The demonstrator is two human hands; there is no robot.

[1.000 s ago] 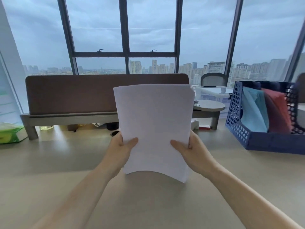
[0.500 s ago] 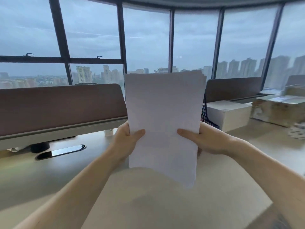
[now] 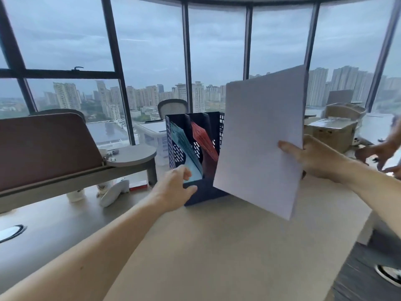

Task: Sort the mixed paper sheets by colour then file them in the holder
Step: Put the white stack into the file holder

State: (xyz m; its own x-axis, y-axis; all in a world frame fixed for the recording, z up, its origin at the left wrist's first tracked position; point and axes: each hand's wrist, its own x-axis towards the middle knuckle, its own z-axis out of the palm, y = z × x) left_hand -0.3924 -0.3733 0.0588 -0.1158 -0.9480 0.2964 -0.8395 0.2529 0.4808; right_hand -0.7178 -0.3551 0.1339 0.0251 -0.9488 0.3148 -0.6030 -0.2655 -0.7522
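Note:
A stack of white sheets is held upright in the air by my right hand, which grips its right edge with the thumb on the front. The dark blue perforated holder stands on the desk just left of and behind the stack. Blue sheets lean in its left slot and red sheets in the middle one. My left hand grips the holder's front left corner. The white stack hides the holder's right side.
A brown desk divider runs along the left. A white controller and a cup lie near it. Cardboard boxes stand at the right, and another person's hands reach in at the right edge. The desk's edge drops off at the right.
My view has swung right toward the holder. My left hand let go of the white stack and took the holder's front corner. My right hand alone now carries the stack, shifted right.

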